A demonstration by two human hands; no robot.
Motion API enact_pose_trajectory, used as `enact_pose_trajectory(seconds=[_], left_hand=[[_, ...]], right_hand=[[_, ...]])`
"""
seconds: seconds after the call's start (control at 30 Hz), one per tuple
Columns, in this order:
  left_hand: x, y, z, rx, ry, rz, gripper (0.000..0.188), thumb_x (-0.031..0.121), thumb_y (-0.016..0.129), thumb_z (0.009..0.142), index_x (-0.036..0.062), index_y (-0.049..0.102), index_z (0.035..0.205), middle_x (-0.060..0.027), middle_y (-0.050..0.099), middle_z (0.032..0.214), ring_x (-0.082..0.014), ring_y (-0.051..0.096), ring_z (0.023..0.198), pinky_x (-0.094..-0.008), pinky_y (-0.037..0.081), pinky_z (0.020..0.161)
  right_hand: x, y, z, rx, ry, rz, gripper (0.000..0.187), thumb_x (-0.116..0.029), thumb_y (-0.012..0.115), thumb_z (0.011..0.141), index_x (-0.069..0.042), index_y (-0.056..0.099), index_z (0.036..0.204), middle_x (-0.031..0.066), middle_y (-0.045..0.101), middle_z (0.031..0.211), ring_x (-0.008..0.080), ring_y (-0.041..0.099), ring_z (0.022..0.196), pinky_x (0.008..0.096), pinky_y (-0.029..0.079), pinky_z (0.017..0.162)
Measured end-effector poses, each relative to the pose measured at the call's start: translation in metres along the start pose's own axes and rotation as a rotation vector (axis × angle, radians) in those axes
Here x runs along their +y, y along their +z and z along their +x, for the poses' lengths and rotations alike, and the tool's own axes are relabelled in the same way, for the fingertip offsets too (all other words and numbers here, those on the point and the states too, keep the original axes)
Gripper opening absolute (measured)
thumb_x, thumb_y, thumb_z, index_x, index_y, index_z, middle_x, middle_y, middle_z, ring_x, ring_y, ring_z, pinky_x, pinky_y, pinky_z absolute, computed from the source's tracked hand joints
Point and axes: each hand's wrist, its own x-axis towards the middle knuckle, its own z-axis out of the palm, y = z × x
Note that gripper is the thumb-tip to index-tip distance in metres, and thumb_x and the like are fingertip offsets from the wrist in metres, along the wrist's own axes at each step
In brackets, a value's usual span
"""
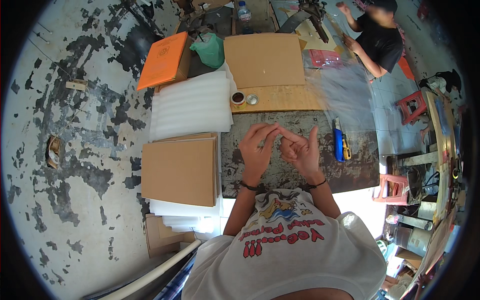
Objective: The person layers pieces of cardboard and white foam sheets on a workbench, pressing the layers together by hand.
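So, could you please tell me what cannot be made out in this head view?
Head view, hidden: what the green bag contains, behind its own plastic.
Head view, covered: how many boards make up the brown stack, under its top one.
Head view, too small: whether the left hand and right hand pinch anything where they meet.
Head view, cut off: the white pole's near end, by the lower edge.

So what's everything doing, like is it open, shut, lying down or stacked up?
Left hand: bent, touching the other hand.
Right hand: thumb stuck out, some fingers curled.
Round tin: open.
Silver lid: off, beside the tin.
Bottle: cap on.
Blue cutter: lying down; blade too small to judge.
Brown boards at left: stacked flat.
White foam sheets: stacked flat.
Green bag: bunched up.
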Motion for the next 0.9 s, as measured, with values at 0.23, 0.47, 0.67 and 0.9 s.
enact_pose_trajectory(seconds=[0.23,0.47,0.67,0.9], left_hand=[[-0.029,-0.006,-0.012,0.0,0.167,0.21,0.01,-0.001,0.072,0.085,0.0012,0.07,0.095,-0.0113,0.068,0.088,-0.0266,0.065,0.077,-0.035,0.052,0.067],[-0.06,-0.004,-0.045,-0.046,-0.178,0.184,0.012,0.009,0.061,0.098,-0.0004,0.061,0.09,-0.0121,0.064,0.075,-0.0224,0.062,0.065,-0.0336,0.048,0.061],[-0.094,-0.021,-0.074,-0.31,-0.49,0.158,0.023,0.019,0.066,0.098,-0.0018,0.06,0.09,-0.0112,0.059,0.066,-0.016,0.056,0.06,-0.0322,0.047,0.06],[-0.105,-0.028,-0.103,-0.454,-0.577,0.076,0.025,0.018,0.079,0.087,0.0006,0.064,0.098,-0.0072,0.066,0.085,-0.0148,0.062,0.078,-0.0305,0.051,0.074]], right_hand=[[0.004,-0.006,-0.007,0.052,0.16,-0.11,0.102,-0.076,0.003,0.097,0.002,0.044,0.149,-0.0036,0.038,0.071,0.0083,0.028,0.057,0.0221,0.025,0.051],[0.01,0.0,-0.011,0.22,0.249,-0.315,0.06,-0.048,0.046,0.107,0.004,0.06,0.132,-0.0028,0.05,0.073,0.0063,0.044,0.061,0.0214,0.038,0.053],[0.036,-0.047,-0.007,0.356,0.24,-0.664,0.024,-0.026,0.066,0.1,-0.003,0.062,0.094,0.003,0.064,0.074,0.0124,0.067,0.075,0.0243,0.053,0.062],[0.1,-0.132,-0.022,0.409,0.377,-0.603,0.036,-0.032,0.064,0.101,-0.005,0.052,0.081,0.0035,0.06,0.071,0.01,0.058,0.063,0.0282,0.052,0.059]])
